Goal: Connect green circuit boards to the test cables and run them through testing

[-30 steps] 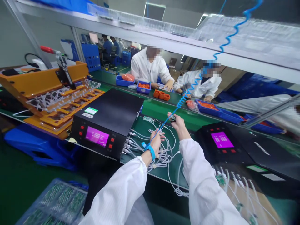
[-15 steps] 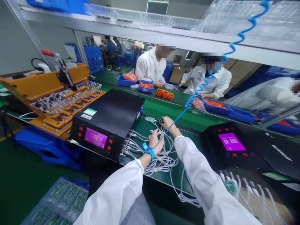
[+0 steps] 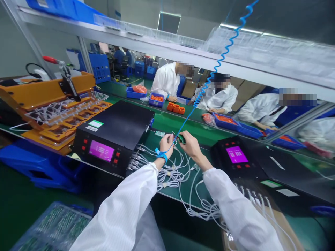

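My right hand (image 3: pixel 191 143) is closed on a small green circuit board (image 3: pixel 181 139), held just above the bench. Beside it on the left, my left hand (image 3: pixel 166 146) is closed in a pinch close to the board; what lies between its fingertips is too small to make out. A blue wrist strap (image 3: pixel 161 156) with a coiled cord is round my left wrist. Bundled white cables (image 3: pixel 167 176) lie below both hands. Another circuit board (image 3: pixel 159 133) rests on the bench behind my left hand, and a small board (image 3: pixel 195 167) lies near my right wrist.
Black test boxes with purple screens stand left (image 3: pixel 115 136) and right (image 3: pixel 237 155). An orange clamp fixture (image 3: pixel 52 92) is at far left. Beyond the green conveyor (image 3: pixel 172 118), co-workers in white coats sit by blue bins (image 3: pixel 157 101). A tray of boards (image 3: pixel 56 223) is lower left.
My left hand has moved up level with my right. The board in my right hand shows more clearly. The camera view has turned toward the right.
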`<move>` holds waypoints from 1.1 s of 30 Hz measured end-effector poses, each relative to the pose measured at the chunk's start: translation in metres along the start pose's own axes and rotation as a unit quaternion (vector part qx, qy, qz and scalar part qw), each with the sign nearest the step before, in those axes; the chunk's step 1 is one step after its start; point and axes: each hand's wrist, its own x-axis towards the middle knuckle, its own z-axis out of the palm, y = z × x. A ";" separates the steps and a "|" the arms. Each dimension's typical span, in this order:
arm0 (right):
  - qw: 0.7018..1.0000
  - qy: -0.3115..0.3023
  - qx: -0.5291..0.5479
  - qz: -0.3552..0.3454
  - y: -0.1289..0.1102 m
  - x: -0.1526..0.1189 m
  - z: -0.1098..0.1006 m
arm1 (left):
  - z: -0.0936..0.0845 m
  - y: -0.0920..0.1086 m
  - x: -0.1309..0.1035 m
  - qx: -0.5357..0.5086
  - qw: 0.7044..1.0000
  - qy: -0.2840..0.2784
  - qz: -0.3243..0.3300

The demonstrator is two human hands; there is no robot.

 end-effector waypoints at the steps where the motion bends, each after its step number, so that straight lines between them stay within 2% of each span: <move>1: 1.000 0.010 -0.001 -0.003 -0.002 -0.003 -0.002 | 0.001 0.001 -0.003 -0.004 1.000 -0.003 0.009; 6: 0.999 0.015 -0.043 -0.002 -0.005 -0.007 -0.007 | -0.006 0.007 -0.018 0.041 0.998 0.000 0.044; 10: 0.997 0.001 -0.072 0.013 -0.006 -0.006 -0.002 | -0.014 0.013 -0.019 0.100 0.994 -0.015 0.047; 14: 0.996 0.009 -0.019 0.084 -0.009 0.003 0.008 | -0.015 0.015 -0.019 0.097 0.995 -0.016 0.032; 16: 0.991 0.039 -0.002 0.131 -0.007 0.012 0.009 | -0.015 0.012 -0.024 0.091 0.995 -0.020 0.026; 20: 0.960 0.138 0.003 0.242 -0.001 0.029 -0.006 | -0.015 -0.001 -0.039 0.060 0.996 -0.053 0.025; 22: 0.955 0.160 0.041 0.247 -0.008 0.032 -0.018 | -0.015 -0.006 -0.039 0.035 0.998 -0.053 0.016; 25: 0.956 0.161 0.120 0.213 -0.035 0.030 -0.034 | -0.010 -0.009 -0.030 -0.001 0.999 -0.051 -0.006; 29: 0.952 0.152 0.174 0.202 -0.067 0.029 -0.047 | -0.003 -0.007 -0.021 -0.038 0.993 -0.109 -0.009; 31: 0.943 0.148 0.203 0.218 -0.068 0.034 -0.051 | -0.004 -0.003 -0.020 -0.001 0.992 -0.123 0.024; 33: 0.904 0.149 0.285 0.282 -0.060 0.041 -0.052 | -0.007 0.000 -0.023 0.050 0.989 -0.126 0.062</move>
